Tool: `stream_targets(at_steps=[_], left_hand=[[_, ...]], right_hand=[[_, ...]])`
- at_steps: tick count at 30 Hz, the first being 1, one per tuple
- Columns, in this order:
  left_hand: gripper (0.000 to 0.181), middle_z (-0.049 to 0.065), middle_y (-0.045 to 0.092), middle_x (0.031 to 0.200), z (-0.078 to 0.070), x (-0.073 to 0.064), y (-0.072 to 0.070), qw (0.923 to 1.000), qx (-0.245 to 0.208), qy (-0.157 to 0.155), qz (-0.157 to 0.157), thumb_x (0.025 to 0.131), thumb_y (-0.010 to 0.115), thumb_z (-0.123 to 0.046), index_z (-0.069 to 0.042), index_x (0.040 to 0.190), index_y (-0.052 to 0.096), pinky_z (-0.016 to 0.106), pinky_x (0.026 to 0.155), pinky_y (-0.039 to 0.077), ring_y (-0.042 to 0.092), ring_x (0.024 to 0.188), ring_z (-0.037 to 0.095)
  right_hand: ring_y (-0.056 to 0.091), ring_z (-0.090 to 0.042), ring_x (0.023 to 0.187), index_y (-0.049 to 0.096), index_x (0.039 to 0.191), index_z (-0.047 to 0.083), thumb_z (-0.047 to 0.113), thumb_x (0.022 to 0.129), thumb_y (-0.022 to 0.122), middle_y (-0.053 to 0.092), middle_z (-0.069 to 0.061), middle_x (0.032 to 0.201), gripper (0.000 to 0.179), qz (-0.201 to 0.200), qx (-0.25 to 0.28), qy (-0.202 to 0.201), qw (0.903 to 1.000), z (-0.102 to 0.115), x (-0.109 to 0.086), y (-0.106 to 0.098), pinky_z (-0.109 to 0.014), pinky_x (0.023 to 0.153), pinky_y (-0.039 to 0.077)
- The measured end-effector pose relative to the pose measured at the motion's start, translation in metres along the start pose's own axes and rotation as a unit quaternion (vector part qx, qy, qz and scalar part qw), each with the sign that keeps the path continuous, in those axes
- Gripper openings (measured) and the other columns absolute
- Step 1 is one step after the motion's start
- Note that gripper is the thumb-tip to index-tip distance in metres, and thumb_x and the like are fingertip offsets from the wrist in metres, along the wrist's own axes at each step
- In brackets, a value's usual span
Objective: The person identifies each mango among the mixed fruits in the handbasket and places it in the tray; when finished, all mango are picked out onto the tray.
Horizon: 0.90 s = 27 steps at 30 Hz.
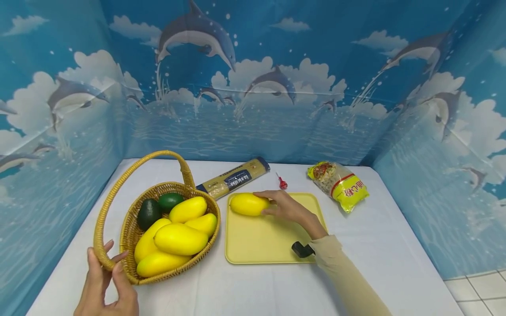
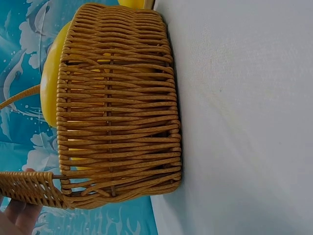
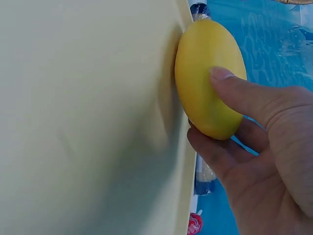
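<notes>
My right hand point(image 1: 287, 207) pinches a yellow mango point(image 1: 248, 204) by its right end, over the far left part of a pale yellow tray point(image 1: 269, 245). In the right wrist view the thumb presses one side of the mango point(image 3: 208, 63), and the other fingers curl under its end. My left hand point(image 1: 106, 283) holds the base of the handle of a wicker basket point(image 1: 125, 228) at its near left side. Several yellow mangoes point(image 1: 181, 239) and two dark green avocados point(image 1: 149, 213) lie inside the basket, whose woven wall point(image 2: 117, 112) fills much of the left wrist view.
Behind the basket and tray lies a pack of spaghetti point(image 1: 235, 177). A red-wrapped lollipop point(image 1: 282, 183) is just beyond the tray. At the far right rests a yellow and clear food bag point(image 1: 339, 185). Dolphin-print curtains point(image 1: 253, 118) enclose the white-covered table point(image 1: 375, 263).
</notes>
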<state>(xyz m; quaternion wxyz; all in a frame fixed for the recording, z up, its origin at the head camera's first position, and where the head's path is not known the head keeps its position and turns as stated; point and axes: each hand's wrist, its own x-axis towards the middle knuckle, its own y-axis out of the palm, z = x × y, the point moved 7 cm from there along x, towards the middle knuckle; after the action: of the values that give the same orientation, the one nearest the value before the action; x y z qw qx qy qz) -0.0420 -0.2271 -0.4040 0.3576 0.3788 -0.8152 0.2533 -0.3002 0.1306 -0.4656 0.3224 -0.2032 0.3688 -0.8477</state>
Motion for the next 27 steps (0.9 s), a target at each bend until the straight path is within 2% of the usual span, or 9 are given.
stream_targets(at_steps=[6, 17, 21, 27], left_hand=[[0.058, 0.029, 0.067, 0.140, -0.001, -0.001, 0.001, 0.9999, 0.013, -0.005, 0.005, 0.103, 0.064, 0.006, 0.011, 0.157, 0.044, 0.010, 0.103, 0.049, 0.065, 0.114, -0.009], [0.057, 0.029, 0.066, 0.141, 0.000, -0.001, 0.000, 1.0000, 0.007, -0.006, 0.004, 0.103, 0.064, 0.008, 0.012, 0.157, 0.044, 0.012, 0.105, 0.049, 0.066, 0.114, -0.008], [0.059, 0.027, 0.066, 0.143, 0.000, -0.002, 0.000, 0.9996, 0.020, -0.014, 0.013, 0.104, 0.064, 0.006, 0.010, 0.158, 0.043, 0.012, 0.106, 0.048, 0.065, 0.115, -0.009], [0.057, 0.030, 0.066, 0.141, 0.002, -0.002, 0.000, 1.0000, -0.001, -0.006, 0.001, 0.103, 0.064, 0.006, 0.012, 0.156, 0.045, 0.012, 0.105, 0.049, 0.066, 0.114, -0.008]], right_hand=[[0.059, -0.043, 0.137, 0.055, 0.151, -0.009, 0.002, 0.099, 0.076, 0.062, -0.027, 0.149, 0.057, -0.001, -0.011, -0.009, 0.9999, -0.003, 0.003, 0.001, -0.055, 0.117, 0.049], [0.058, -0.042, 0.138, 0.050, 0.155, -0.010, 0.003, 0.100, 0.075, 0.058, -0.028, 0.151, 0.061, 0.006, -0.012, 0.010, 0.9999, -0.006, 0.012, 0.004, -0.055, 0.119, 0.047], [0.056, -0.044, 0.139, 0.048, 0.155, -0.012, 0.003, 0.100, 0.075, 0.057, -0.029, 0.152, 0.063, 0.007, -0.018, 0.012, 0.9998, -0.006, 0.014, 0.004, -0.055, 0.119, 0.047], [0.055, -0.044, 0.141, 0.048, 0.154, -0.013, 0.003, 0.100, 0.075, 0.056, -0.029, 0.153, 0.063, 0.000, -0.031, 0.009, 0.9995, -0.007, 0.014, 0.004, -0.056, 0.119, 0.046]])
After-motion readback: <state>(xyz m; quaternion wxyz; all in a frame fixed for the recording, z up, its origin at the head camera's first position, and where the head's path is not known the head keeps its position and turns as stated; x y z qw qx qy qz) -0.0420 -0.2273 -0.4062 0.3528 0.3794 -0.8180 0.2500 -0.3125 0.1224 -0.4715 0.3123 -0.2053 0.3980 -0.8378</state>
